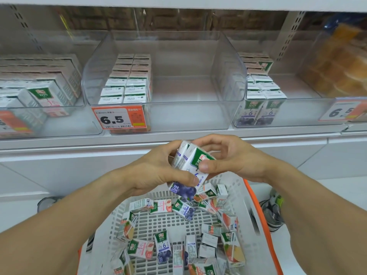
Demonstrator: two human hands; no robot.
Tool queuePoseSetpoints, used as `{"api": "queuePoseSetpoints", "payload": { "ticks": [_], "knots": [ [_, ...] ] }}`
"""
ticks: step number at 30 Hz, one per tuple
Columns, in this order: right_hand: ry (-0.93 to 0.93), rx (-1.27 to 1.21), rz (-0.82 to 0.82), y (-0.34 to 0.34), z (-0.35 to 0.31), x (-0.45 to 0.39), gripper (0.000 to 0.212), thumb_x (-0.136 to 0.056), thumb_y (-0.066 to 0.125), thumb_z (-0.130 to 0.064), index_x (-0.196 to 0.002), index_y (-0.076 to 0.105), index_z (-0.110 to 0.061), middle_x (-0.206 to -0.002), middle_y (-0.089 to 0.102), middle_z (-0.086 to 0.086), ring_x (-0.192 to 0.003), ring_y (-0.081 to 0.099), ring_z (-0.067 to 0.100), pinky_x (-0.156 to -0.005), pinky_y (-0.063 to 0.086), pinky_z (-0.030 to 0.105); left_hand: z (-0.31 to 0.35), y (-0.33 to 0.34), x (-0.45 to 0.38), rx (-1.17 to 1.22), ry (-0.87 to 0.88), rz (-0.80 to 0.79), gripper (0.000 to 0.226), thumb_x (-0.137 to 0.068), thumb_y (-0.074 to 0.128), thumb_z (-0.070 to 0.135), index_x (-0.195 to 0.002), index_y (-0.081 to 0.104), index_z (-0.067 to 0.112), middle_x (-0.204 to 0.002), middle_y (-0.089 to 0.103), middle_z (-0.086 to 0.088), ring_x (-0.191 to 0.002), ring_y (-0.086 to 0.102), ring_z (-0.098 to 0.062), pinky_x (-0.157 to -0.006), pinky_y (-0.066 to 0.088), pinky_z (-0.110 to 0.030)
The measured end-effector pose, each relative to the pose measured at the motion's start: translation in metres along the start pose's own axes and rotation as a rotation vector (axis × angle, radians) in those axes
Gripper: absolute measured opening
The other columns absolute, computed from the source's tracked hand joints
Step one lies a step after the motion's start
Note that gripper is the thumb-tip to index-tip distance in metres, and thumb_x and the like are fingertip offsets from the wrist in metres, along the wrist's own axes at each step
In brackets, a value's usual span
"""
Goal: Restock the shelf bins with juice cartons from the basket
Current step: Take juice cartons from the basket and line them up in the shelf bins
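Fingers (174, 179) of the left hand (158, 169) curl around a small bundle of blueberry juice cartons (188, 167), thumb pressed across the lower front, while the right hand (228, 155) pinches the bundle's green top from the right, thumb near and fingers arched over the far side. The cartons are held tilted, above the far rim of a white slotted basket (236, 187) with orange trim. Inside the basket lie many loose cartons (162, 249), scattered at all angles, some blueberry, some peach, some with orange fruit pictured. Beyond the hands, a white shelf (178, 139) carries clear plastic bins. The middle bin (188, 116) holds two tidy rows of cartons at its left side, behind an orange price tag (119, 120) reading 6.5; its right part is bare. The left bin (49, 128) holds peach cartons. The right bin (288, 120) holds rows of blueberry cartons at its left side. Farther right, blurred packaged bread (341, 60) shows.
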State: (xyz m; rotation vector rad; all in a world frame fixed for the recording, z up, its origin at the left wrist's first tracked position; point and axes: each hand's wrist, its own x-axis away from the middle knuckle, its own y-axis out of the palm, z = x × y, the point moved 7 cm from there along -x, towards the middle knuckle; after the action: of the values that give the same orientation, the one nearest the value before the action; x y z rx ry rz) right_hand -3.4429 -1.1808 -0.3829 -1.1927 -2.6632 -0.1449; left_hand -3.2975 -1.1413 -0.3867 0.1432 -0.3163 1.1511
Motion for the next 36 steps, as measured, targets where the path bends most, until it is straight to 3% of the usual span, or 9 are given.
{"api": "queuePoseSetpoints", "payload": {
  "ticks": [3,8,11,18,21,23,27,32,36],
  "knots": [
    [0.024,0.063,0.01,-0.003,0.0,0.002,0.055,-0.065,0.091,-0.014,-0.114,0.068,-0.009,-0.106,0.071,0.006,-0.085,0.073,0.03,-0.07,0.059,0.035,0.002,0.007,-0.003,-0.062,0.008,-0.038,0.063,-0.059,0.086,0.009,-0.117,0.065,0.023,-0.1,0.072,-0.009,-0.094,0.065,-0.016,-0.084,0.055,-0.038],
    [-0.007,0.109,0.083,-0.018,-0.011,0.012,0.048,-0.065,0.083,-0.029,-0.104,0.069,-0.004,-0.095,0.07,0.004,-0.078,0.07,0.029,-0.065,0.059,0.038,0.011,0.017,-0.017,-0.007,0.058,0.087,0.082,-0.044,0.092,0.026,-0.119,0.06,0.016,-0.118,0.068,-0.012,-0.111,0.065,-0.027,-0.1,0.051,-0.048],
    [-0.022,0.137,0.156,-0.033,-0.014,0.023,0.048,-0.069,0.077,-0.024,-0.109,0.064,-0.001,-0.092,0.07,0.006,-0.076,0.069,0.024,-0.062,0.057,0.038,0.022,0.023,-0.024,-0.036,0.164,0.174,0.081,-0.043,0.093,0.034,-0.116,0.064,0.016,-0.11,0.073,-0.004,-0.105,0.068,-0.021,-0.092,0.056,-0.035],
    [-0.192,0.107,0.344,-0.072,-0.023,0.053,0.051,-0.063,0.082,-0.016,-0.108,0.063,-0.001,-0.099,0.073,0.02,-0.082,0.073,0.034,-0.063,0.059,0.038,0.058,0.046,-0.035,-0.158,0.379,0.134,0.055,-0.072,0.08,0.039,-0.123,0.065,0.024,-0.115,0.072,0.008,-0.112,0.065,-0.01,-0.091,0.053,-0.023],
    [-0.31,0.057,0.464,-0.096,-0.034,0.07,0.057,-0.055,0.083,-0.027,-0.104,0.064,-0.006,-0.09,0.076,0.009,-0.076,0.073,0.023,-0.061,0.058,0.031,0.083,0.039,-0.037,-0.087,0.484,0.324,0.031,-0.085,0.06,0.04,-0.111,0.068,0.026,-0.108,0.072,0.012,-0.106,0.065,-0.004,-0.09,0.051,-0.017],
    [-0.408,-0.03,0.571,-0.116,-0.044,0.084,0.058,-0.054,0.08,-0.028,-0.106,0.063,-0.007,-0.089,0.076,0.005,-0.077,0.072,0.021,-0.064,0.058,0.033,0.103,0.033,-0.032,-0.283,0.636,0.524,0.019,-0.088,0.061,0.032,-0.106,0.066,0.028,-0.107,0.068,0.014,-0.104,0.061,-0.002,-0.092,0.045,-0.013],
    [-0.607,-0.041,0.834,-0.162,-0.076,0.115,0.062,-0.063,0.079,-0.029,-0.115,0.06,-0.001,-0.092,0.076,0.003,-0.081,0.073,0.024,-0.066,0.059,0.035,0.122,0.031,-0.043,-0.849,0.804,0.732,0.033,-0.086,0.071,0.02,-0.118,0.063,0.015,-0.114,0.059,-0.001,-0.113,0.049,-0.021,-0.1,0.038,-0.032],
    [-0.552,0.425,1.112,-0.21,-0.115,0.121,0.066,-0.065,0.088,-0.032,-0.12,0.059,-0.009,-0.093,0.075,-0.018,-0.084,0.073,0.001,-0.064,0.056,0.014,0.108,0.016,-0.068,-0.832,0.744,0.797,0.023,-0.085,0.076,0.017,-0.106,0.068,0.011,-0.095,0.059,-0.005,-0.093,0.054,-0.026,-0.085,0.046,-0.043],
    [-0.27,0.689,1.096,-0.255,-0.122,0.082,0.061,-0.064,0.091,-0.034,-0.113,0.055,-0.023,-0.096,0.069,-0.011,-0.08,0.07,0.005,-0.066,0.056,0.022,0.1,0.015,-0.073,-0.824,0.789,0.844,0.01,-0.084,0.076,0.018,-0.091,0.07,0.013,-0.087,0.058,0.001,-0.083,0.054,-0.022,-0.076,0.047,-0.044]
  ]
}}
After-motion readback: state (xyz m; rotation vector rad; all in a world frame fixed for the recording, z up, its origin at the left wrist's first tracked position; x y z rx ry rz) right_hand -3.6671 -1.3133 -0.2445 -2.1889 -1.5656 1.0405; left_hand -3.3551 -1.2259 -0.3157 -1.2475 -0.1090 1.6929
